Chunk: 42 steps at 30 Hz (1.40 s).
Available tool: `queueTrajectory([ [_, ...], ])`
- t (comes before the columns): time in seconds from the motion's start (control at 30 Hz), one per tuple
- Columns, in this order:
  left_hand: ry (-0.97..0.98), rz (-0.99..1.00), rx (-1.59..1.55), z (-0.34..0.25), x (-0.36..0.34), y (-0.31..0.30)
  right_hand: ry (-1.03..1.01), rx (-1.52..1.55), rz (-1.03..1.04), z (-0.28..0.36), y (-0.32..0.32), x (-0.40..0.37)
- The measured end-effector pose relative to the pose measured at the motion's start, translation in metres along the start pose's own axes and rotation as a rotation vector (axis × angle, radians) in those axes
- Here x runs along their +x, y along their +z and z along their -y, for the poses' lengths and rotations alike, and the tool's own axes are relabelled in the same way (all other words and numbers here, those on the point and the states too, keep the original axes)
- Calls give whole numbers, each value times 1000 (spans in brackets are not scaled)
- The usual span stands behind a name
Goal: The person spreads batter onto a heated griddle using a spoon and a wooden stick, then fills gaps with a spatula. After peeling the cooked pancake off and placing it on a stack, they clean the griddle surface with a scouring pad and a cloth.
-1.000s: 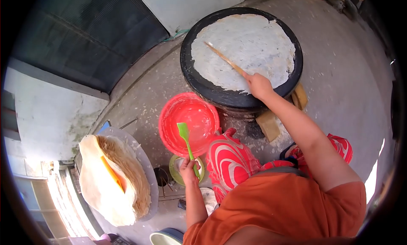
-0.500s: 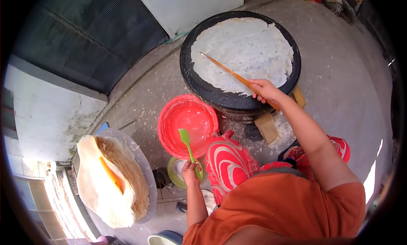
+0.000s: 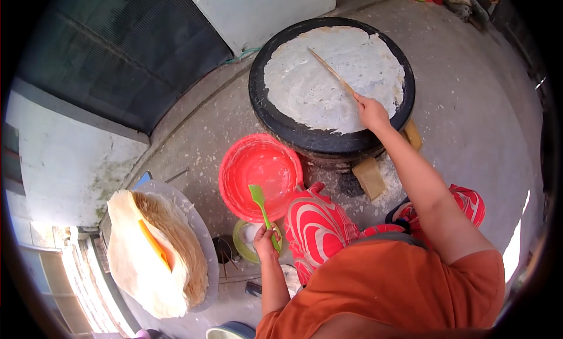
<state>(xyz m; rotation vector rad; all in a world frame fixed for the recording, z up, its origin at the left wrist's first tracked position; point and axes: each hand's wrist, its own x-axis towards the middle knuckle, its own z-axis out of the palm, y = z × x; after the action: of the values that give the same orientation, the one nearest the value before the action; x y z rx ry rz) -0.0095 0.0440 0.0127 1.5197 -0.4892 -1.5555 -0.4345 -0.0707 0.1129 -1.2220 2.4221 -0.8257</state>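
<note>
My right hand (image 3: 373,112) is closed around a long, thin wooden spatula (image 3: 332,73) and reaches over a round black griddle (image 3: 258,98). A pale, thin sheet of batter (image 3: 296,101) covers most of the griddle, its edge ragged, and the wooden blade lies across it; whether it touches is hard to tell. Low on the left, my left hand (image 3: 265,240) grips a green spatula (image 3: 261,203), whose head is over the near part of a red basin (image 3: 226,183). Pale residue coats the basin's inside.
To the left, a thick stack of pale flatbreads (image 3: 141,254) sits on a round tray (image 3: 212,274), with a yellow-orange strip (image 3: 153,245) on top. A yellow-green bowl (image 3: 241,249) stands under my left hand. Tan blocks (image 3: 369,178) sit beside the griddle's base.
My right hand has moved up and slightly right, further over the griddle. The wooden spatula's tip has shifted up and right over the sheet. My left hand stays nearly still.
</note>
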Motion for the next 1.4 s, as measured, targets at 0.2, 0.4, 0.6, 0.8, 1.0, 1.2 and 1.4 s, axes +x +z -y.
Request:
queueTrajectory([
  [0.2, -9, -24, 10, 2, 1, 3, -318, 345, 315, -16, 30, -14],
  [0.4, -32, -23, 14, 3, 4, -3, 393, 975, 602, -21, -29, -30],
  [0.6, -50, -77, 7, 2, 3, 2, -30, 140, -53, -70, -36, -57],
  [0.8, -108, 15, 20, 1, 20, 11, -41, 372, 100, -75, -30, -61],
  [1.0, -141, 108, 22, 30, 62, 5, -434, 91, 182, -43, -13, -80],
  [1.2, -42, 45, 129, 31, 69, 17, -36, 272, 914, 15, 35, -121],
  [1.4, -52, 99, 340, 28, 64, -1, -190, 270, 1000, -5, 137, -121],
])
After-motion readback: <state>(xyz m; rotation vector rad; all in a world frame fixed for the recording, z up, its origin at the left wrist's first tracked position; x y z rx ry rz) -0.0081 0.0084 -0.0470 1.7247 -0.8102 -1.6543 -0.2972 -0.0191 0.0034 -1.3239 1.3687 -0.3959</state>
